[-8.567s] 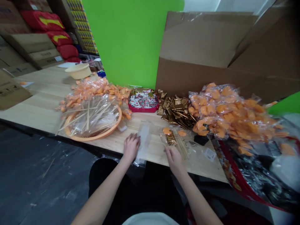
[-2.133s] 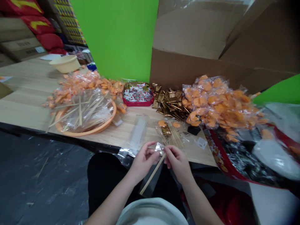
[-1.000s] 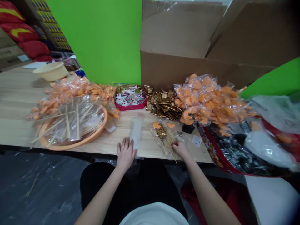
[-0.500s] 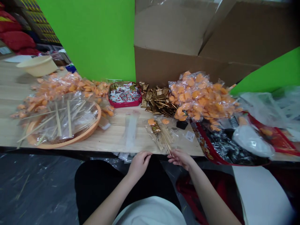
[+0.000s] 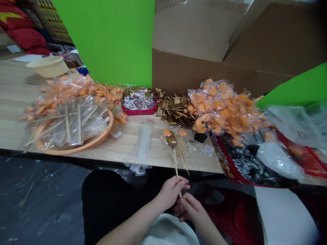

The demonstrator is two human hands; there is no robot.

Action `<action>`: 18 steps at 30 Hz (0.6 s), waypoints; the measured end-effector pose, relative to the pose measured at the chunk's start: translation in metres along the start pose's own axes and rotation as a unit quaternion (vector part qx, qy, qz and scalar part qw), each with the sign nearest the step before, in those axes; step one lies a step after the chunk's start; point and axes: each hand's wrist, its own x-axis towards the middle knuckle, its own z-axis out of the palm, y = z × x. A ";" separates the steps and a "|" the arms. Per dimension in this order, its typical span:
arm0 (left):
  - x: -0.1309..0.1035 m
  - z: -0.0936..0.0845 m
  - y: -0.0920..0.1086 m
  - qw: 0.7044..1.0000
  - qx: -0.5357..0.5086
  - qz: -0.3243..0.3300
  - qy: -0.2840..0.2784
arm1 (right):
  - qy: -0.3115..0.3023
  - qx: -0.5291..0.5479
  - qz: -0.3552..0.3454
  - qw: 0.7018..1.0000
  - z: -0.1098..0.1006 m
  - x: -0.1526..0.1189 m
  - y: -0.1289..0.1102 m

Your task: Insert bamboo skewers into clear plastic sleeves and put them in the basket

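In the upper left of the frame, a cream bowl point(image 5: 48, 68) sits on the table point(image 5: 126, 144); below it spreads a heap of bagged orange pieces point(image 5: 61, 90). An orange basin point(image 5: 102, 136) at the left holds clear bags and pale flat sticks (several poke out over the rim). Toward the centre come a pinkish-red tray point(image 5: 139, 111) of small printed packets and, nearer the table's edge, flat clear sleeves point(image 5: 144, 139). In the lower centre, the left hand point(image 5: 171, 192) grips a few thin sticks point(image 5: 176, 168), which slant up toward the gold packets point(image 5: 176, 109) and the loose skewers point(image 5: 182, 153) on the table. The right hand point(image 5: 189, 207), just beside it, closes its fingers on their lower end. Farther right lies a second orange pile point(image 5: 222, 107).
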 end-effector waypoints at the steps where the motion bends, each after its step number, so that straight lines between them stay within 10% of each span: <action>1: -0.002 0.000 0.002 0.999 0.024 0.007 0.036 | 0.003 -0.042 -0.033 0.999 0.005 0.000 0.002; 5: -0.015 -0.019 0.019 0.958 0.254 0.079 0.108 | 0.092 -0.062 -0.149 0.982 0.014 0.023 -0.029; 10: -0.017 -0.060 0.035 0.864 0.476 0.152 -0.064 | 0.008 -0.002 -0.193 0.981 0.036 0.054 -0.076; 18: 0.057 -0.185 0.044 0.769 0.549 0.199 0.261 | -0.009 0.089 -0.108 0.990 0.045 0.068 -0.070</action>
